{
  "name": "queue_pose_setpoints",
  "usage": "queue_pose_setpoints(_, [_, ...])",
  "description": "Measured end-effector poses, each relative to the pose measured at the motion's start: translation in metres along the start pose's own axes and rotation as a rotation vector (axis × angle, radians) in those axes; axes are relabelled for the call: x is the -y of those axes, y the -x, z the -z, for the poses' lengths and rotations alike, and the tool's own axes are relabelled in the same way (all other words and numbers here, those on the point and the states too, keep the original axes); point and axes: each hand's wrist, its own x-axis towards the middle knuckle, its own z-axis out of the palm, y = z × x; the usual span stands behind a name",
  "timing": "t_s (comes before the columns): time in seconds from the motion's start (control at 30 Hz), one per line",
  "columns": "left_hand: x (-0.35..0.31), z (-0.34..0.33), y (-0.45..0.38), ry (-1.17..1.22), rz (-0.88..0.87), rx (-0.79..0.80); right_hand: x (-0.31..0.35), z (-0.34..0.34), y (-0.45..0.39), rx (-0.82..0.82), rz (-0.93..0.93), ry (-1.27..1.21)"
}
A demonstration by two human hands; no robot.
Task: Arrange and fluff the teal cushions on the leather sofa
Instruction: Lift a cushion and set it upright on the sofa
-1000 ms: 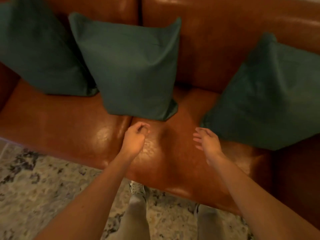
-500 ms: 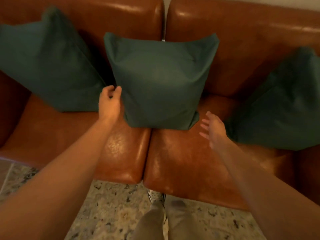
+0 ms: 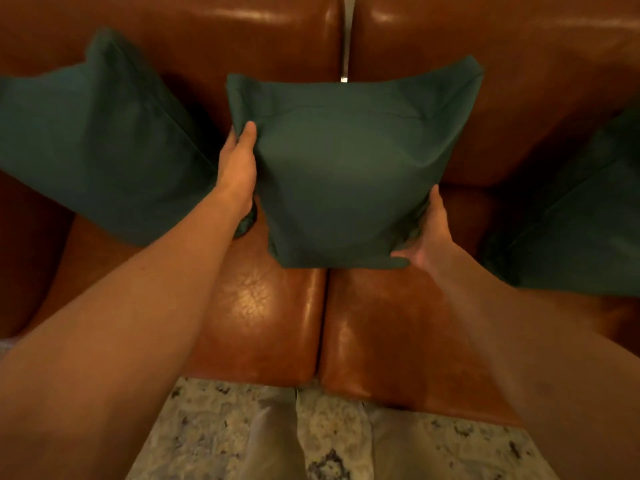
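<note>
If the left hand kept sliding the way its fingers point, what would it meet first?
Probably the sofa backrest: the left hand points up along the middle cushion's left edge, toward the leather behind it. Depth is unclear.

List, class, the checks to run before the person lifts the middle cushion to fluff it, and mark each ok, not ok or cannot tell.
1. Left hand grips the middle cushion at its left edge: ok.
2. Right hand holds its lower right corner: ok.
3. Fingers behind the fabric have firm hold: cannot tell.
4. Left cushion stands clear: not ok, its corner touches the left wrist.
5. Right cushion stands apart: ok.
</note>
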Motion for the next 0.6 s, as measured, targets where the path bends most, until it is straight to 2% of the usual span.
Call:
queue_pose_setpoints(0.13, [-0.004,-0.001,-0.007,0.01,-0.029,0.027,-0.004,-0.008,-0.004,-0.028,0.029,-0.012])
queue_pose_setpoints(0.3, [-0.014,0.017,-0.013,-0.005,-0.069,0.056,-0.014,-0.023,-0.003,0.017,0.029,-0.005])
queue_pose_setpoints(0.6, [-0.008,0.035,-0.022,-0.034,-0.033,0.058,-0.018,-0.04,-0.007,-0.023,0.059,0.008])
